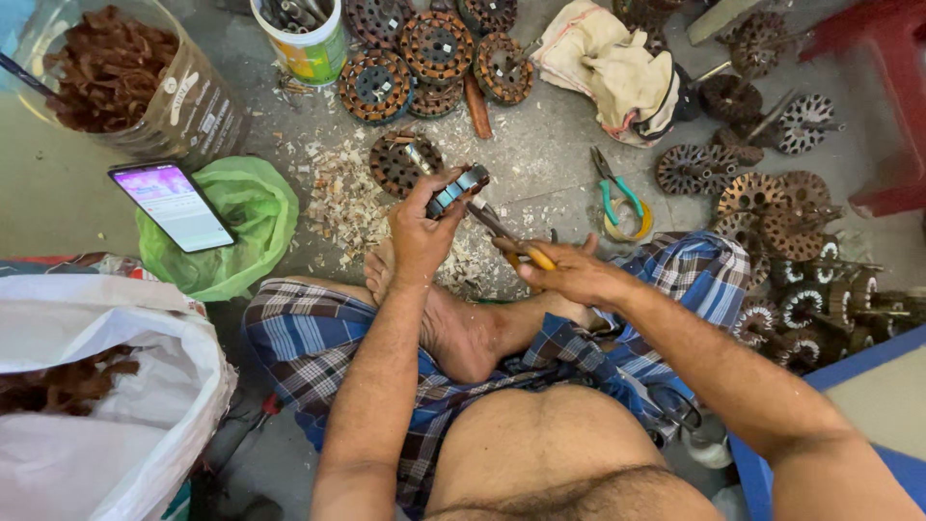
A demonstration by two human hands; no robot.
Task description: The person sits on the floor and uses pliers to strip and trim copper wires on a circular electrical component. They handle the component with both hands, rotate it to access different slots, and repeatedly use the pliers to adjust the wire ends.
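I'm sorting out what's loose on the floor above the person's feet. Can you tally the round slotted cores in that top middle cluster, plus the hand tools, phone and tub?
Round slotted cores, top middle cluster with the one by the left hand: 7
Green-handled pliers: 1
Orange-handled tool in the right hand: 1
Phone: 1
White tub: 1
Total: 11

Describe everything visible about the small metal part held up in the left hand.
The metal part is a small, dark, blocky piece with pale slots along its upper face, seemingly steel. The left hand grips it between thumb and fingers, tilted, raised above the wood-shaving-strewn floor. The tip of the orange-handled tool, held by the right hand, reaches close beneath it; whether they touch cannot be told.
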